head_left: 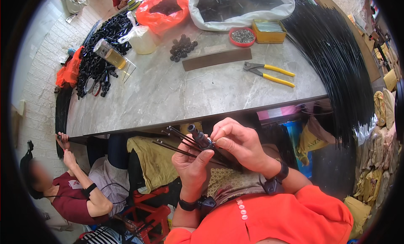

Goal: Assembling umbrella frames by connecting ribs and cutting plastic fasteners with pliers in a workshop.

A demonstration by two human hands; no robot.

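My left hand (190,170) is closed round a dark cylindrical plastic fitting (198,134) and several thin black rods (174,148) with pale tips. The rods fan out to the left past my fingers. My right hand (240,145) pinches something small and shiny, perhaps a bit of wire, against the side of the fitting; fingertips hide most of it. Both hands are in front of the table's near edge, above my lap. Yellow-handled pliers (273,74) lie on the table beyond my right hand.
On the grey table (147,101) are a red dish of small metal pieces (243,44), a yellow box (269,37), a brown strip (216,59) and heaped black parts (113,27). Long black rods (332,55) hang over the right side. A co-worker (80,193) sits at left.
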